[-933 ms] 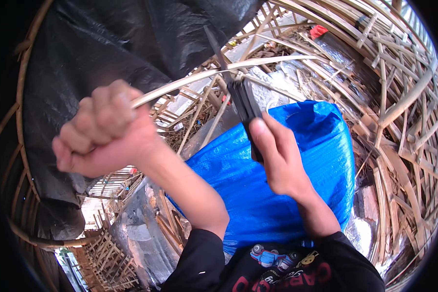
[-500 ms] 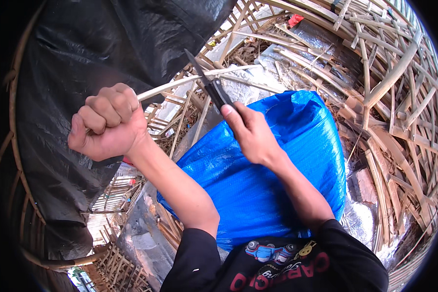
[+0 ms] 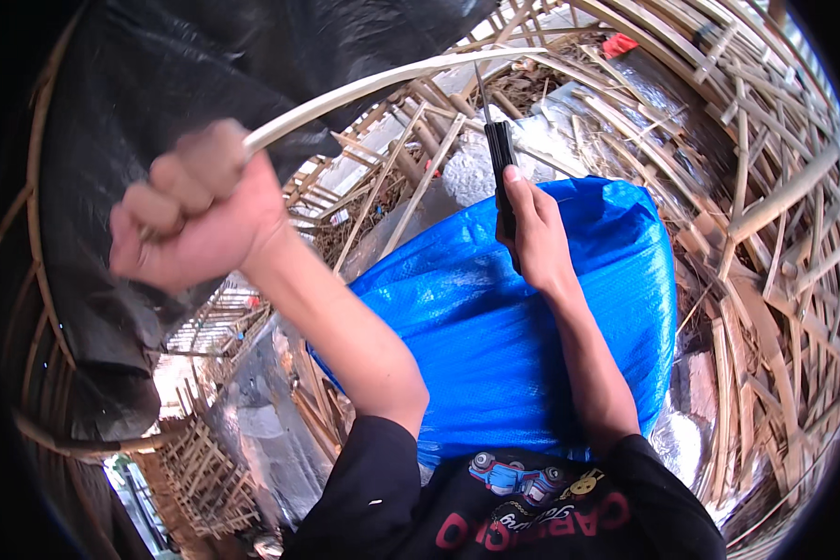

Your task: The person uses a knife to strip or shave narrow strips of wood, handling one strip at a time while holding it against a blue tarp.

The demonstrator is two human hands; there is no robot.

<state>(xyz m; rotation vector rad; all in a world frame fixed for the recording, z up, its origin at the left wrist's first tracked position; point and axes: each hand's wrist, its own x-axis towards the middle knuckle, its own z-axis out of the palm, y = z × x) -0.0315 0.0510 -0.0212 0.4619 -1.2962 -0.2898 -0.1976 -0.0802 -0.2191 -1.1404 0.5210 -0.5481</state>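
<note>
My left hand (image 3: 196,205), a little blurred, is closed in a fist around one end of a pale bamboo strip (image 3: 364,86). The strip bows up and away to the right, its far end over the debris at the top. My right hand (image 3: 537,219) grips the black handle of a knife (image 3: 500,149), thumb along the handle. The knife's thin blade points up and its tip lies close to the strip; whether they touch I cannot tell. Below both hands a blue tarp (image 3: 495,345) covers my lap.
Black plastic sheeting (image 3: 187,84) hangs at the left. Split bamboo pieces (image 3: 747,355) are heaped along the right side, beside a woven bamboo wall (image 3: 812,187). A bamboo lattice (image 3: 210,476) lies at lower left, and a red scrap (image 3: 618,45) sits at the top.
The strip has risen and shows a longer, more curved length. My right hand has moved right with the knife, its blade now nearly upright. My left fist has shifted slightly left.
</note>
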